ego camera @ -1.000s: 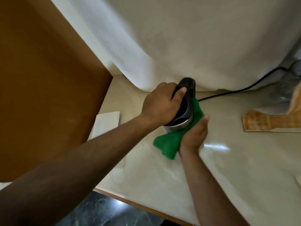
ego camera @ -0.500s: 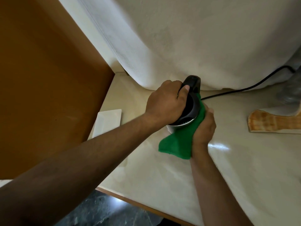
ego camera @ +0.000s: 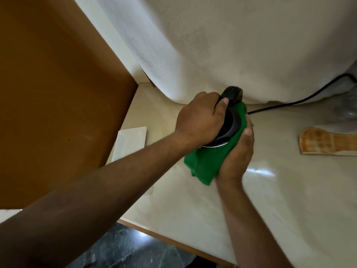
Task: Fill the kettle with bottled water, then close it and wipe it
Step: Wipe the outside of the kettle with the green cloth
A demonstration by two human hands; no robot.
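A steel kettle with a black lid and black handle (ego camera: 230, 120) stands on the cream counter (ego camera: 270, 200) close to the wall, its lid down. My left hand (ego camera: 201, 120) is clamped over the lid and handle from the left. My right hand (ego camera: 236, 157) presses a green cloth (ego camera: 208, 161) against the kettle's front and right side, so most of the steel body is hidden. The cloth's loose end hangs down onto the counter. A clear plastic bottle (ego camera: 347, 107) is partly visible at the far right edge.
A black power cord (ego camera: 301, 102) runs from the kettle to the upper right. A white rectangular dish (ego camera: 130, 142) lies to the left by the brown wooden panel (ego camera: 58, 103). A woven orange mat (ego camera: 328, 142) lies to the right. The counter's front edge (ego camera: 173, 242) borders a dark floor.
My right hand has slid the green cloth up and around the kettle's side, covering more of the steel body. My left hand keeps its hold on top.
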